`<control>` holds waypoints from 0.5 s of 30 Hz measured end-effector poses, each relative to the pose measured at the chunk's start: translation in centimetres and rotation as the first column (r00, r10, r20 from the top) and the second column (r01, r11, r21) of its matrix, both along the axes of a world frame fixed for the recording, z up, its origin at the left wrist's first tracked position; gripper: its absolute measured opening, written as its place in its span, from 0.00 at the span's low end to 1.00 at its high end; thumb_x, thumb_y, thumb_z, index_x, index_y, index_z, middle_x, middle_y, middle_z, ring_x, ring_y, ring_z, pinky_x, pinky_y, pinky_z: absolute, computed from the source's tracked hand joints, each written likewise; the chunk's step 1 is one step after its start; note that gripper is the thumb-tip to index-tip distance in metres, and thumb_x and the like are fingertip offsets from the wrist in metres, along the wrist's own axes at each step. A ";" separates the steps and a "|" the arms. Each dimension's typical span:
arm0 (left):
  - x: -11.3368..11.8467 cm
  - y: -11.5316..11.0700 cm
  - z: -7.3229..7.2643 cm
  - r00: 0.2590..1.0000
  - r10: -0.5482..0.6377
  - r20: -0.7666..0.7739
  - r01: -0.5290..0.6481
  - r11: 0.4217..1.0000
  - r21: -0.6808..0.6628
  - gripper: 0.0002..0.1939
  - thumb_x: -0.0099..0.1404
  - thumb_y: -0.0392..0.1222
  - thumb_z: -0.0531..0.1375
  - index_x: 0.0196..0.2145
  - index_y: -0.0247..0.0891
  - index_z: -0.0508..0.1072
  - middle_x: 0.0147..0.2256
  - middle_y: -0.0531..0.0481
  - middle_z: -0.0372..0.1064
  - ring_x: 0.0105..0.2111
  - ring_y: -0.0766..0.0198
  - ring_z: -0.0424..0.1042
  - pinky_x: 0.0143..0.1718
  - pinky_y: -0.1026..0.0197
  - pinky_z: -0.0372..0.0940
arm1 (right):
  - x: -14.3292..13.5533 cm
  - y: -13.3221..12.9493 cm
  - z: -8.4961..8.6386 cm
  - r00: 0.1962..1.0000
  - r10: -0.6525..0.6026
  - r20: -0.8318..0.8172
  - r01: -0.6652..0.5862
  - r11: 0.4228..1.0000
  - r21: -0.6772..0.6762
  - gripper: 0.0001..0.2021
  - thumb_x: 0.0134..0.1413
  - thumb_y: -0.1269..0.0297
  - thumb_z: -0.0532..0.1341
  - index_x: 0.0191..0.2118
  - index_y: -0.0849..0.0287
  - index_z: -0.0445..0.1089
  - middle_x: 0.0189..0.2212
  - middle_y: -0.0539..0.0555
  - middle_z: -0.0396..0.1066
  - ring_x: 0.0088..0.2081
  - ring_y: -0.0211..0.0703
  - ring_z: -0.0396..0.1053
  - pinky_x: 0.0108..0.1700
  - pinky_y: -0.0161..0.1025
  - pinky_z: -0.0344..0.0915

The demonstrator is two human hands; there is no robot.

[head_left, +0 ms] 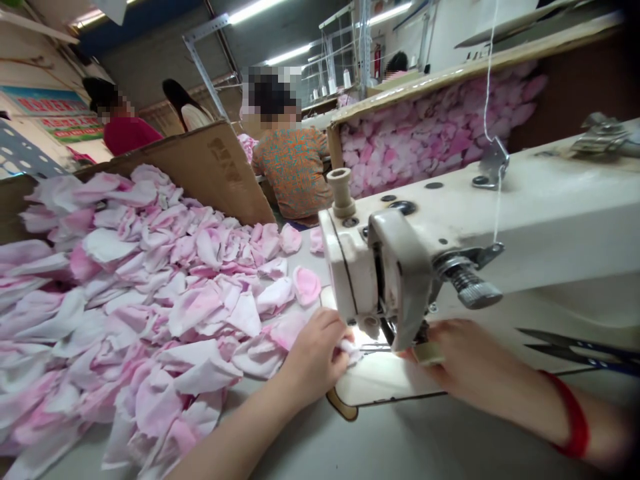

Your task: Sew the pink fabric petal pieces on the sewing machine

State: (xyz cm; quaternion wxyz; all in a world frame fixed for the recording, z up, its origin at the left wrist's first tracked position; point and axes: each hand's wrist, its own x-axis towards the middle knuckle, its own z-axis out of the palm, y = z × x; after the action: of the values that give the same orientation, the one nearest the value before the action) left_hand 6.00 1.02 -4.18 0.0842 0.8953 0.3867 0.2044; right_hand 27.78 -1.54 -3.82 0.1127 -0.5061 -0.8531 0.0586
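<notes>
A white sewing machine [465, 207] stands in front of me, its lamp lighting the metal plate [390, 377] under the needle. To the left of the needle, my left hand [320, 353] pinches a small pale fabric piece [354, 353] between thumb and fingers. My right hand [460, 357], with a red band [570, 417] at the wrist, is on the other side of the needle area. Its fingertips are hidden behind the machine's parts, so I cannot see what they touch. White thread [487, 100] runs down to the machine's guides.
A large heap of pink and white fabric pieces [165, 293] covers the left of the table beside a cardboard panel [220, 167]. Dark thread snips [580, 350] lie at the right. More pieces fill a box [400, 143] behind the machine. A person [293, 167] sits ahead.
</notes>
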 end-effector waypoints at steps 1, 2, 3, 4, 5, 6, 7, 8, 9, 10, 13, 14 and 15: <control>-0.1 0.1 0.1 1.000 -0.001 0.016 0.001 0.999 -0.033 0.09 0.49 0.26 0.53 0.27 0.38 0.63 0.30 0.50 0.65 0.32 0.62 0.65 0.31 0.63 0.63 | -0.4 -0.2 -0.2 1.000 0.020 0.017 -0.020 1.000 0.017 0.12 0.55 0.68 0.50 0.25 0.58 0.68 0.21 0.52 0.71 0.24 0.41 0.68 0.24 0.37 0.49; 0.0 0.1 0.2 1.000 0.000 0.026 0.001 0.999 -0.041 0.09 0.49 0.26 0.53 0.27 0.37 0.64 0.30 0.50 0.65 0.32 0.62 0.65 0.31 0.63 0.63 | -0.9 -0.4 -0.3 0.998 0.038 0.040 -0.040 0.999 0.031 0.13 0.55 0.69 0.49 0.26 0.59 0.68 0.22 0.53 0.71 0.24 0.42 0.68 0.24 0.37 0.49; 0.1 0.0 0.2 1.000 -0.002 0.031 0.003 1.000 -0.021 0.08 0.49 0.27 0.54 0.27 0.37 0.64 0.29 0.50 0.64 0.32 0.62 0.65 0.31 0.62 0.63 | -1.2 -0.5 -0.4 0.996 0.056 0.064 -0.059 0.997 0.043 0.14 0.55 0.69 0.49 0.26 0.59 0.69 0.21 0.53 0.71 0.24 0.43 0.68 0.24 0.38 0.48; 0.2 -0.2 0.2 0.999 -0.014 0.029 0.014 1.000 0.022 0.08 0.50 0.27 0.53 0.27 0.37 0.64 0.28 0.50 0.64 0.32 0.61 0.65 0.31 0.62 0.63 | -1.5 -0.7 -0.5 0.995 0.062 0.080 -0.066 0.997 0.050 0.13 0.55 0.70 0.49 0.26 0.59 0.69 0.21 0.54 0.71 0.23 0.43 0.68 0.23 0.38 0.47; 0.4 -0.5 0.1 0.999 -0.037 0.016 0.036 0.996 0.077 0.07 0.51 0.27 0.53 0.27 0.37 0.64 0.28 0.49 0.65 0.32 0.61 0.65 0.32 0.61 0.63 | -1.5 -0.8 -0.6 0.994 0.064 0.089 -0.068 0.997 0.047 0.13 0.54 0.70 0.49 0.26 0.59 0.69 0.20 0.54 0.70 0.22 0.43 0.68 0.23 0.37 0.46; 0.6 -0.8 0.0 0.998 -0.069 -0.005 0.070 0.989 0.132 0.06 0.54 0.28 0.53 0.27 0.36 0.64 0.29 0.49 0.65 0.32 0.61 0.65 0.33 0.60 0.63 | -1.5 -0.8 -0.7 0.994 0.060 0.091 -0.064 0.997 0.042 0.12 0.53 0.69 0.50 0.26 0.58 0.69 0.19 0.53 0.70 0.22 0.44 0.67 0.23 0.37 0.46; 0.8 -1.1 -0.1 0.994 -0.105 -0.034 0.109 0.978 0.177 0.06 0.56 0.28 0.51 0.29 0.36 0.65 0.29 0.48 0.66 0.32 0.61 0.65 0.33 0.60 0.63 | -1.4 -0.9 -0.7 0.995 0.046 0.087 -0.049 0.998 0.039 0.11 0.53 0.69 0.51 0.26 0.58 0.69 0.19 0.53 0.70 0.22 0.44 0.67 0.23 0.37 0.46; 1.0 -1.3 -0.2 0.989 -0.132 -0.064 0.143 0.968 0.205 0.06 0.59 0.29 0.50 0.30 0.35 0.65 0.30 0.48 0.67 0.32 0.61 0.65 0.34 0.59 0.63 | -1.1 -0.9 -0.7 0.996 0.030 0.079 -0.033 0.999 0.036 0.11 0.53 0.68 0.51 0.27 0.58 0.69 0.19 0.53 0.69 0.22 0.45 0.67 0.23 0.37 0.46; 1.1 -1.5 -0.2 0.986 -0.144 -0.089 0.160 0.963 0.217 0.07 0.61 0.30 0.49 0.32 0.35 0.66 0.31 0.47 0.67 0.32 0.61 0.65 0.34 0.59 0.63 | -0.8 -0.9 -0.5 0.998 0.017 0.066 -0.019 0.999 0.028 0.11 0.53 0.68 0.51 0.28 0.58 0.69 0.19 0.53 0.69 0.22 0.45 0.67 0.23 0.37 0.46; 1.1 -1.6 -0.3 0.985 -0.140 -0.101 0.159 0.962 0.221 0.09 0.62 0.31 0.48 0.34 0.35 0.66 0.31 0.47 0.68 0.32 0.62 0.66 0.33 0.59 0.64 | -0.5 -0.8 -0.3 0.999 0.009 0.052 -0.010 1.000 0.010 0.11 0.54 0.68 0.50 0.30 0.57 0.69 0.20 0.53 0.70 0.23 0.45 0.68 0.24 0.37 0.46; 1.1 -1.4 -0.3 0.995 -0.084 -0.057 0.095 0.973 0.212 0.11 0.62 0.30 0.47 0.34 0.36 0.68 0.30 0.48 0.69 0.31 0.62 0.66 0.32 0.60 0.64 | 0.2 -0.4 1.3 0.999 -0.022 0.024 0.025 0.991 -0.131 0.12 0.54 0.68 0.49 0.27 0.58 0.68 0.21 0.54 0.70 0.24 0.45 0.68 0.24 0.37 0.46; 1.0 -1.2 -0.4 0.997 -0.071 -0.033 0.076 0.975 0.207 0.12 0.61 0.30 0.47 0.33 0.37 0.69 0.30 0.49 0.69 0.30 0.63 0.66 0.32 0.61 0.64 | 0.4 -0.2 1.9 0.999 -0.047 0.021 0.050 0.982 -0.184 0.12 0.54 0.69 0.48 0.26 0.59 0.67 0.21 0.55 0.70 0.24 0.44 0.68 0.23 0.36 0.45; 1.0 -1.1 -0.5 0.998 -0.059 -0.016 0.061 0.977 0.204 0.12 0.61 0.30 0.47 0.32 0.37 0.69 0.29 0.49 0.69 0.30 0.63 0.66 0.31 0.61 0.64 | 0.4 -0.1 2.6 0.997 -0.074 0.022 0.077 0.971 -0.226 0.12 0.54 0.70 0.48 0.25 0.60 0.66 0.20 0.55 0.70 0.23 0.43 0.67 0.23 0.36 0.45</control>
State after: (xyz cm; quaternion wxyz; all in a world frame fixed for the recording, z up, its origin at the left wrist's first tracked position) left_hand 6.96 -0.09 -4.63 -0.0038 0.9115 0.3367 0.2361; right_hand 28.22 -1.59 -1.25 0.0505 -0.5483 -0.8216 0.1479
